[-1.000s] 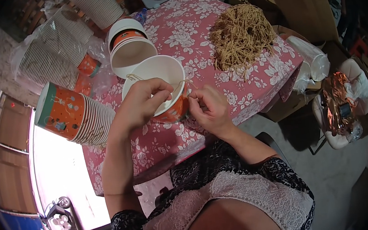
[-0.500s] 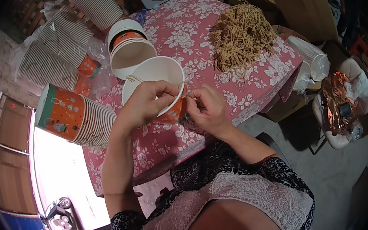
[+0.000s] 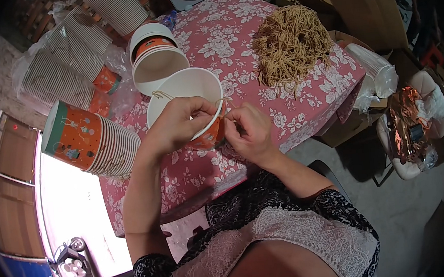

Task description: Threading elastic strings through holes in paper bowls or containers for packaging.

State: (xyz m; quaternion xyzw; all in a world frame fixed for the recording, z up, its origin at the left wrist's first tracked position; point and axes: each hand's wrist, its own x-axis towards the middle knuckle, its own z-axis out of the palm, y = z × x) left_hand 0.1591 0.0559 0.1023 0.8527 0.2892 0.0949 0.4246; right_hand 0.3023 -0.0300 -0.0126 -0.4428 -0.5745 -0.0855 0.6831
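A round paper bucket (image 3: 201,83), white inside and orange outside, stands tilted at the near edge of the table. My left hand (image 3: 178,124) reaches over its opening, thumb and forefinger closed at the right-hand rim. Thin tan cord (image 3: 163,95) loops over the bucket's inside, and more of it shows at the rim by my fingertips. Just outside that rim, my right hand (image 3: 252,133) pinches the cord against the orange wall. The exact grip of both fingertips is partly hidden.
Tan cords lie in a tangled heap (image 3: 293,43) on the flowered tablecloth (image 3: 223,37). Nested orange buckets (image 3: 91,137) lie at left, with plastic-wrapped stacks (image 3: 56,79) behind. Two more buckets (image 3: 159,64) lie beyond mine. A cluttered chair (image 3: 416,125) stands at right.
My right fingers have shifted slightly at the bucket's outer wall. The left hand and the bucket stay almost where they were.
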